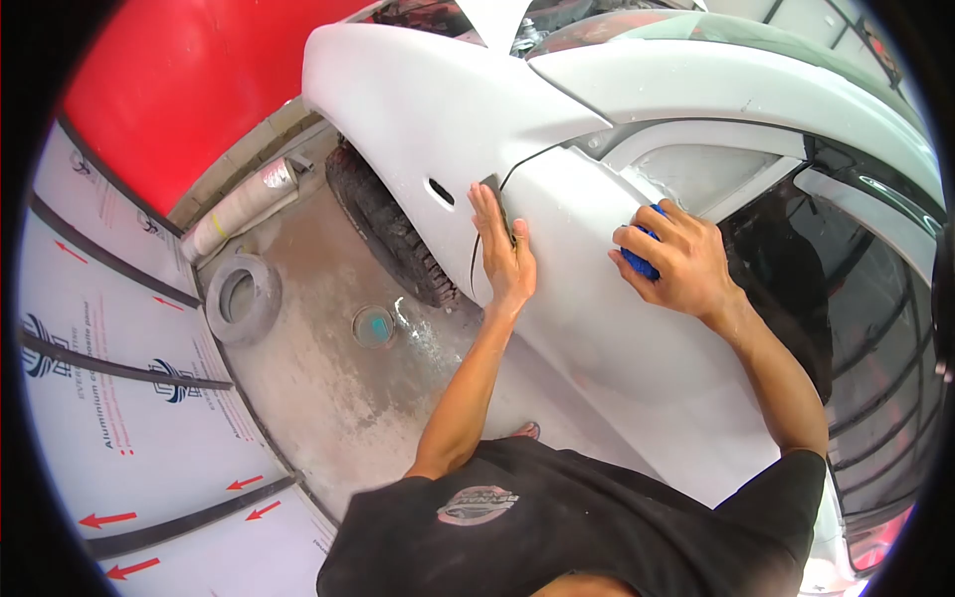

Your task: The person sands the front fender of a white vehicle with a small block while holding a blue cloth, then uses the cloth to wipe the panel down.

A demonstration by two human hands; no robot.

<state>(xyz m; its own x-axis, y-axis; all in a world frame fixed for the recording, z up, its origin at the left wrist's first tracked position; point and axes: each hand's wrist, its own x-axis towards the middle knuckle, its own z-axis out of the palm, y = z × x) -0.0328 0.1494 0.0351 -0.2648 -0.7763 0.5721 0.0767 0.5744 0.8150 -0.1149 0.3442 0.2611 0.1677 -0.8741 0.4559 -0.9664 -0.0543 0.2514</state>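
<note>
My left hand lies along the gap between the front fender and the front door of a whitish car. Its fingers are straight and close together, with a thin dark sheet like sandpaper held between them and the panel; most of the sheet is hidden. Over the upper part of the door, below the window opening, my right hand curls round a blue sponge. The fingers cover much of the sponge. A dark oval hole shows in the fender, left of my left fingertips.
A tyre sits under the fender. On the concrete floor stand a round container with something teal inside and a dusty grey ring. A wrapped roll lies by the red wall. Printed panels line the left.
</note>
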